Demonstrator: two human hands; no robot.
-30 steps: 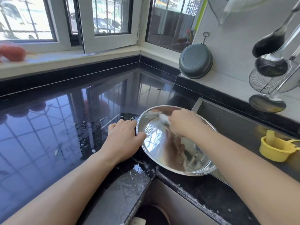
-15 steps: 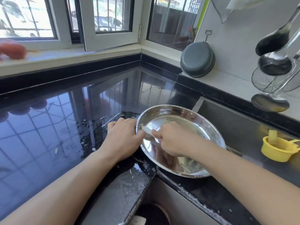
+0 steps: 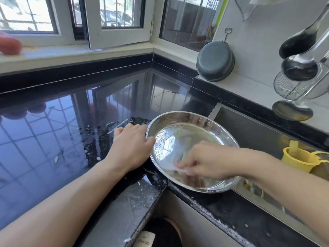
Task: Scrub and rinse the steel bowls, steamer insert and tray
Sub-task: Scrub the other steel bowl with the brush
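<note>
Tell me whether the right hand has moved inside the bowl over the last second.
Yes. The right hand went from the bowl's far rim to its near rim; the left hand grips the rim.

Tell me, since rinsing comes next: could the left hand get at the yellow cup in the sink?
Probably not easily. The left hand grips the steel bowl, and the right arm lies across the way to the yellow cup.

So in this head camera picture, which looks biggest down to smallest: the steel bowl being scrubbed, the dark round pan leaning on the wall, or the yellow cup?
1. Steel bowl, clearly largest, though nearest.
2. Dark round pan, farther off, so perhaps bigger than it looks.
3. Yellow cup, smallest.
</note>
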